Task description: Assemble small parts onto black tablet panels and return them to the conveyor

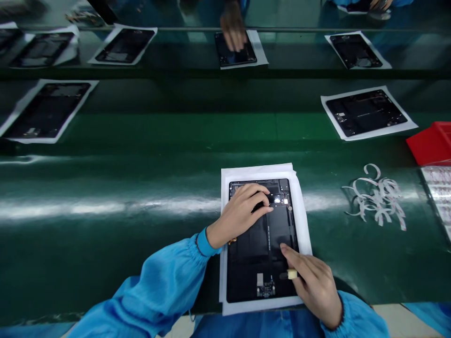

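An opened tablet [246, 263], its black inside facing up, lies on white sheets [303, 220] in front of me. My left hand [244, 209] rests across its upper part, thumb and fingers curled close together beside a small bright component. What they pinch, if anything, is hidden. At the lower right of the tablet, my right hand [312, 281] is closed around a small tool [292, 273] with a pale yellow part and a dark tip. The index finger reaches forward onto the black surface. A small circuit board [265, 287] shows at the tablet's bottom end.
Curled white strips [380, 197] lie to the right, near a red bin [431, 143] and a clear-looking sheet of small parts [439, 192]. More opened tablets on white sheets lie beyond, one at left [47, 110], another at right [366, 112]. A co-worker's hand [233, 30] touches a tablet opposite.
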{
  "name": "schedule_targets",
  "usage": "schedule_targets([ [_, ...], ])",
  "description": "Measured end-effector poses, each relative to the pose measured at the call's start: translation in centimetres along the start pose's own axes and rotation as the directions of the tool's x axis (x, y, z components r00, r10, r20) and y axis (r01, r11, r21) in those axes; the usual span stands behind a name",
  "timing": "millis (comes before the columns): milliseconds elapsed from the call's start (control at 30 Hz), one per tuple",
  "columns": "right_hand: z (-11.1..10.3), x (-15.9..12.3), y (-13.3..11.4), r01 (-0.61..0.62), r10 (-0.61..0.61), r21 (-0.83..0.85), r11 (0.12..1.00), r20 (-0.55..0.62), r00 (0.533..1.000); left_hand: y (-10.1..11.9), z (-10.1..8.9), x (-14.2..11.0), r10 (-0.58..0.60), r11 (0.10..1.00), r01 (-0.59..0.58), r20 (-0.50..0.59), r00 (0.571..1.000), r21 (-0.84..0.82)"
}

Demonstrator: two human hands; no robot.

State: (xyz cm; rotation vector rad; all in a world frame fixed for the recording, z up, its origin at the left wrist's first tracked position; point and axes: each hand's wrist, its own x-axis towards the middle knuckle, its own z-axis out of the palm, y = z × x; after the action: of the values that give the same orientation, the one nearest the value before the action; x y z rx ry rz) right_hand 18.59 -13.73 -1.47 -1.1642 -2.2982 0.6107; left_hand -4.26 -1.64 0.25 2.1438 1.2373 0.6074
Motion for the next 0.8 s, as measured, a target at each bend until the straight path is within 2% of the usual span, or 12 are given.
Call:
schedule_targets([
  [200, 0.0, 0.2, 0.1, -0.007, 0.007, 0.012, 1.000, -0.019, 1.000, 0.0, 0.0, 0.0, 0.007, 1.000, -0.007, -0.010, 1.000, 0.010],
  [333, -0.1, -0.5, -0.2, 0.013, -0.014, -0.037, 0.999, -0.029, 0.999, -0.1, 0.2, 0.0, -0.003, 1.000, 0.003, -0.017, 1.000, 0.003],
  [467, -0.3, -1.7, -1.5, 0.176, -0.177, -0.092, 0.980, -0.004, 0.984, -0.2, 0.2, 0.0, 0.008, 1.000, -0.007, -0.023, 1.000, 0.019],
  [567, -0.2, -1.4, -2.4, 0.268, -0.268, -0.146, 0.952, 0.020, 0.963, -0.2, 0.3, -0.1, 0.016, 0.999, -0.015, -0.026, 1.000, 0.039],
  [800, -0.6, 2.1, -1.3, 0.217, -0.192, -0.235, 0.947, 0.125, 0.973, -0.3, 0.3, 0.1, 0.054, 0.997, -0.052, -0.030, 0.998, 0.054],
])
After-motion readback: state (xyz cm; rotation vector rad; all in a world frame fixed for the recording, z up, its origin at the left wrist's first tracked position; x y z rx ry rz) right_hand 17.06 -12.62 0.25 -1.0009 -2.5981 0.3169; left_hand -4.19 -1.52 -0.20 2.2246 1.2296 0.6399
